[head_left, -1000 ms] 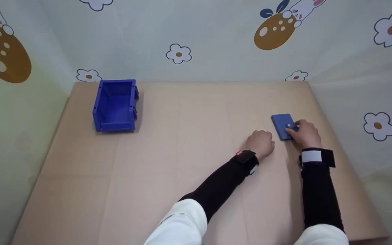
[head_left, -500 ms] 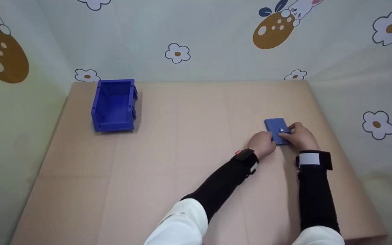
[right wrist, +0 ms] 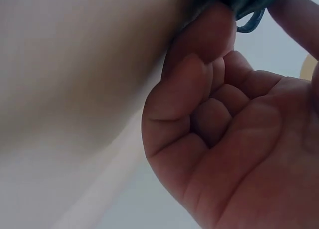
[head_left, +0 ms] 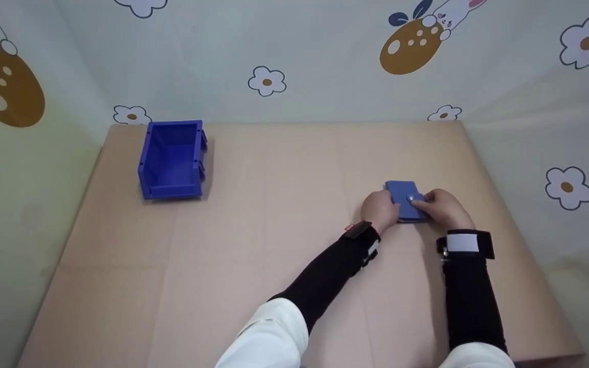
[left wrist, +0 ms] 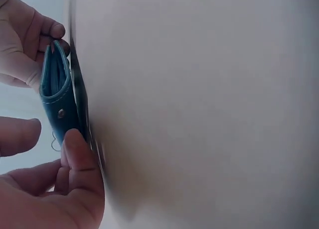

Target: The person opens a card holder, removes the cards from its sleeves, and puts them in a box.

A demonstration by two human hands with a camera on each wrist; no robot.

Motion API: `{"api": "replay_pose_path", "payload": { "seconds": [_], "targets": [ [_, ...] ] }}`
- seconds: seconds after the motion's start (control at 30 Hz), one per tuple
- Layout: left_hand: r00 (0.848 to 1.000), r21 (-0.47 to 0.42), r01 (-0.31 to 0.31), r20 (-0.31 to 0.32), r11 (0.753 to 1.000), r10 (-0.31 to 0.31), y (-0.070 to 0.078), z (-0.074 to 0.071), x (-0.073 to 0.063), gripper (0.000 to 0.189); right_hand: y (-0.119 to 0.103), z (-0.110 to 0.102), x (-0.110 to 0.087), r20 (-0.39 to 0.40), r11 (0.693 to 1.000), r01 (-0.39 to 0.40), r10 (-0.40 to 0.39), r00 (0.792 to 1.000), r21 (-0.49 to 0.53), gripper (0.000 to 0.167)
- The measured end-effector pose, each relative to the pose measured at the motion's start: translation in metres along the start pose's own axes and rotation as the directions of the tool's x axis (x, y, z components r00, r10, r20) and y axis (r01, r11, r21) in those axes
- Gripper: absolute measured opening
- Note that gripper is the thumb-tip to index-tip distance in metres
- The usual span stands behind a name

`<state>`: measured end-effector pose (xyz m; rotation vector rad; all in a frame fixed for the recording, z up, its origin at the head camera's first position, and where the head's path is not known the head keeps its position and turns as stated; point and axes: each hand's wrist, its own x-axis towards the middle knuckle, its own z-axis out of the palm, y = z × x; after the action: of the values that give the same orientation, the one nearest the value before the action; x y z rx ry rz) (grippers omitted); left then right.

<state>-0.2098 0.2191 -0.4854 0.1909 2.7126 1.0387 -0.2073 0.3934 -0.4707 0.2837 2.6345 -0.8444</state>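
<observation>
A blue wallet [head_left: 403,204] with a snap strap is between the two hands, low over the right side of the table [head_left: 284,204]. My right hand [head_left: 448,209] pinches its right edge, the thumb by the snap. At the left edge, my left hand [head_left: 379,210] has its curled fingers against the wallet. In the left wrist view the left fingertip touches the riveted end of the wallet [left wrist: 61,102], while the thumb stands a little apart. Only a dark corner of the wallet [right wrist: 251,1] shows in the right wrist view, above the curled right fingers [right wrist: 174,99].
A blue plastic bin [head_left: 172,161], with nothing in it, stands at the table's back left. Patterned fabric [head_left: 320,61] walls in the back and both sides.
The right hand has brought the wallet leftward and slightly nearer to the body, up to the left hand. Over the last half second both hands and the wallet have shifted left together.
</observation>
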Motion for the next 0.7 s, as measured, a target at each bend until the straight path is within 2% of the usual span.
{"api": "replay_pose_path", "payload": {
  "seconds": [0.17, 0.4, 0.7],
  "targets": [
    [0.999, -0.076, 0.007, -0.047, 0.997, -0.010, -0.009, -0.015, -0.001, 0.030, -0.014, 0.005, -0.003, -0.028, 0.998, 0.057, -0.056, 0.998, 0.022, 0.066],
    [0.997, -0.150, -0.059, -0.062, 0.987, 0.050, -0.030, -0.051, -0.004, 0.037, -0.046, 0.016, -0.011, -0.124, 0.990, 0.126, -0.118, 0.985, 0.060, 0.057],
    [0.993, -0.127, -0.099, -0.074, 0.987, 0.090, -0.067, -0.094, -0.013, 0.039, -0.086, 0.044, -0.008, -0.136, 0.978, 0.197, -0.186, 0.973, 0.069, 0.047]
  ]
}}
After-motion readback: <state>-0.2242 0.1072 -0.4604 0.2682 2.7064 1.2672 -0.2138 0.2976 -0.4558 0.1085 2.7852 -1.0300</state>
